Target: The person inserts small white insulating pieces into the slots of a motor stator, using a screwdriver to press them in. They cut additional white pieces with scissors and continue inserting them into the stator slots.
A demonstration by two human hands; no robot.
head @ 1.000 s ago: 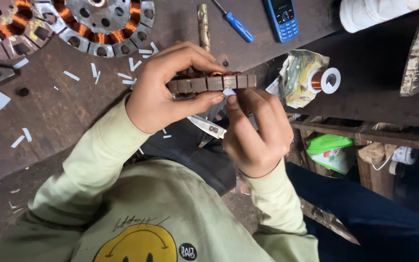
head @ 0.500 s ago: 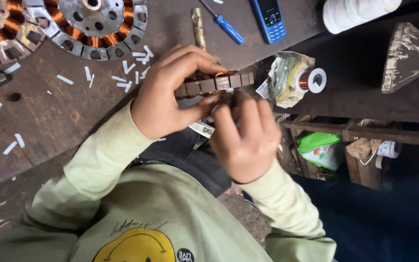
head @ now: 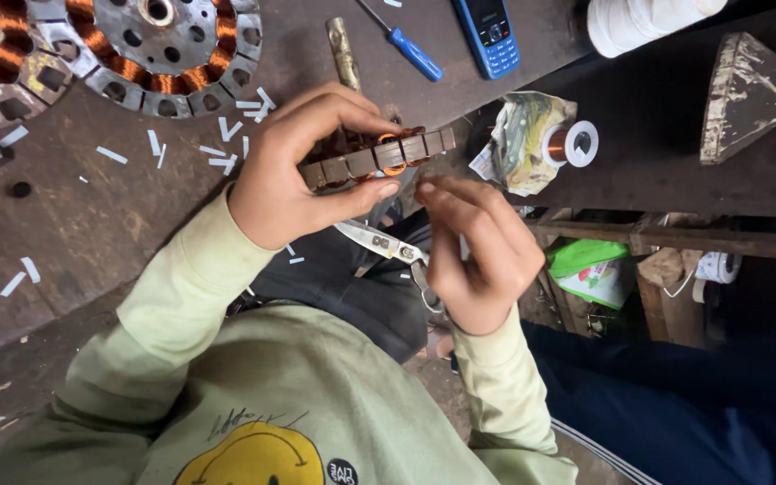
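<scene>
My left hand (head: 294,180) grips a dark slotted stator piece (head: 379,157) with copper windings and holds it edge-on above my lap. My right hand (head: 473,256) is just below the piece's right end, a little apart from it. Its fingers are curled together, and a small white paper strip (head: 462,245) shows between them. A pair of scissors (head: 379,241) lies on my lap under both hands.
On the brown bench are two round wound stators (head: 163,45), scattered white paper strips (head: 226,135), a blue-handled screwdriver (head: 410,52), a blue phone (head: 489,31), a copper wire spool (head: 575,144) on crumpled paper, and a white thread roll (head: 639,22). A shelf with a green packet (head: 590,269) is at the right.
My right hand has dropped from the stator piece's right end to just below it. The piece has tilted slightly in my left hand.
</scene>
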